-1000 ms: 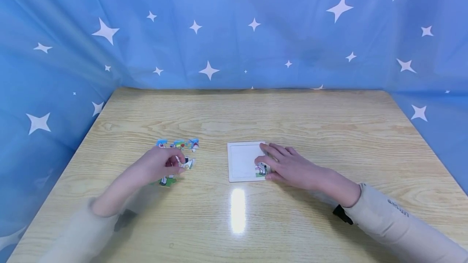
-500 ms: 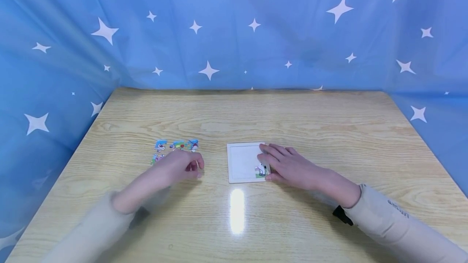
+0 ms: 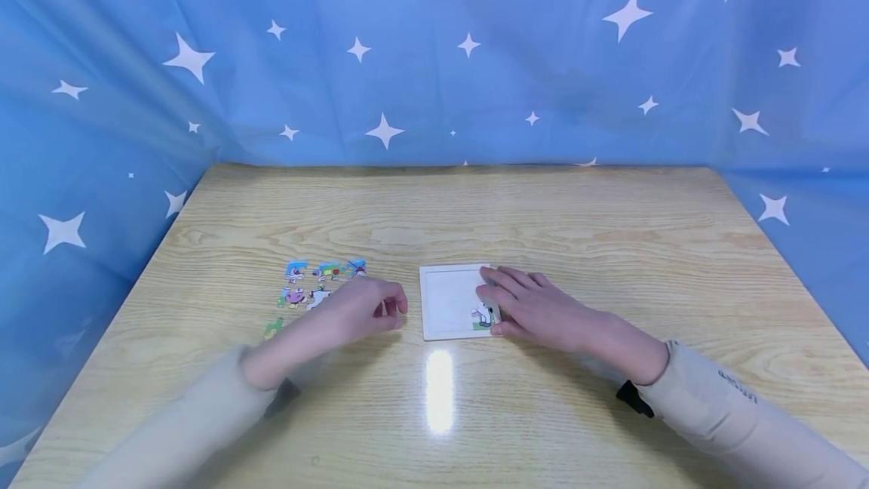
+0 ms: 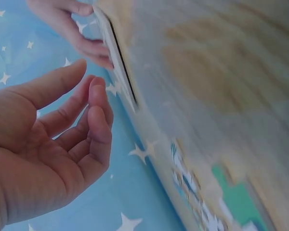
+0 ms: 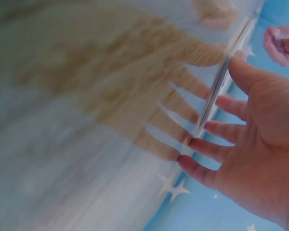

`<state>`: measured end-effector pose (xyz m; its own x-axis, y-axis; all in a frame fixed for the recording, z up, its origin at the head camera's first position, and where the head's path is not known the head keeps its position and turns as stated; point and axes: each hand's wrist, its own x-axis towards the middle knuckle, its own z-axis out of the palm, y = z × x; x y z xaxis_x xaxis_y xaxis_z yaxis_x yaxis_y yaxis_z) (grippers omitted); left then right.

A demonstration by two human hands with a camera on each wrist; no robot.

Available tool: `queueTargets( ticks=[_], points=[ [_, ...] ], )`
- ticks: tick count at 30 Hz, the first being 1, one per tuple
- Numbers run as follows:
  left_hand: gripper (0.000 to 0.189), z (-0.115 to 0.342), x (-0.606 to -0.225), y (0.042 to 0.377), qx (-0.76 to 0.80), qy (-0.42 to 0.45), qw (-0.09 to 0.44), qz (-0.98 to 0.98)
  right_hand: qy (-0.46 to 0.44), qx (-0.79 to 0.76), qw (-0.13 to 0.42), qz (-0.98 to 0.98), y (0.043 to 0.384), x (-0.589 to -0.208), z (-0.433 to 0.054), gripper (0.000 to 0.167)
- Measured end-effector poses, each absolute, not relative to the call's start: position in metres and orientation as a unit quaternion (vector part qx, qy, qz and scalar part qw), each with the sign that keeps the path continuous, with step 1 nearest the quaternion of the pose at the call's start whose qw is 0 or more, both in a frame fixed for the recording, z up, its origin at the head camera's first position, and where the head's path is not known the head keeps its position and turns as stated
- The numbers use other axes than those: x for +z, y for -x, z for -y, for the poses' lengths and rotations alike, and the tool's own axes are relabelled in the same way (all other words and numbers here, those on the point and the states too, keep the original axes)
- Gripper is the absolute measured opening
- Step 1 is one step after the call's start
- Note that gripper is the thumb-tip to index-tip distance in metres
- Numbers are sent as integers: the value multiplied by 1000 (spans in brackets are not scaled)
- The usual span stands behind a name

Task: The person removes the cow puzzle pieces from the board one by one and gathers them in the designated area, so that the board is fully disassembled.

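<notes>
A white puzzle tray [image 3: 453,302] lies mid-table, with one picture puzzle piece [image 3: 482,315] in its near right corner. My right hand [image 3: 543,308] rests on the tray's right side, fingers spread and fairly straight, as the right wrist view also shows. Just left of the tray hovers my left hand [image 3: 360,308], its fingers loosely curled. No piece is visible between its thumb and fingers in the left wrist view. Behind and left of it lie loose pieces: a blue-topped piece [image 3: 296,271], a pink-figured piece [image 3: 292,297] and a green piece [image 3: 274,327]. My left forearm hides some others.
The wooden table [image 3: 577,232] meets a blue star-patterned curtain [image 3: 434,81] at the back and sides. A bright light reflection [image 3: 440,391] falls on the tabletop in front of the tray.
My left hand has moved right, away from the loose pieces and towards the tray, uncovering several pieces. My right hand and the tray have stayed in place.
</notes>
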<state>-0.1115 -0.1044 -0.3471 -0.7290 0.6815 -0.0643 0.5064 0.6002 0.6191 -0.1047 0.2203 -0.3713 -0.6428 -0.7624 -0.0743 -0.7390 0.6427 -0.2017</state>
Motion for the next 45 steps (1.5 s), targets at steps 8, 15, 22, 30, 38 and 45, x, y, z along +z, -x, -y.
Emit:
queueTargets(
  ticks=[8,15,22,30,38,45],
  points=[
    [7,86,-350,111,289,-350,127,-882,415,-74,77,-904,105,-371,-220,56],
    [7,71,-352,113,286,-354,143,-879,411,-78,81,-905,105,-372,-220,57],
    [9,58,-355,115,271,-366,149,-878,410,-71,72,-907,105,-374,-221,58],
    [18,45,-358,116,245,-375,142,-883,412,-69,68,-906,106,-373,-220,57],
    [23,31,-358,117,239,-376,155,-882,421,-75,63,-902,106,-373,-221,57],
    [27,22,-360,120,234,-373,167,-882,421,-73,64,-902,106,-374,-221,57]
  ],
)
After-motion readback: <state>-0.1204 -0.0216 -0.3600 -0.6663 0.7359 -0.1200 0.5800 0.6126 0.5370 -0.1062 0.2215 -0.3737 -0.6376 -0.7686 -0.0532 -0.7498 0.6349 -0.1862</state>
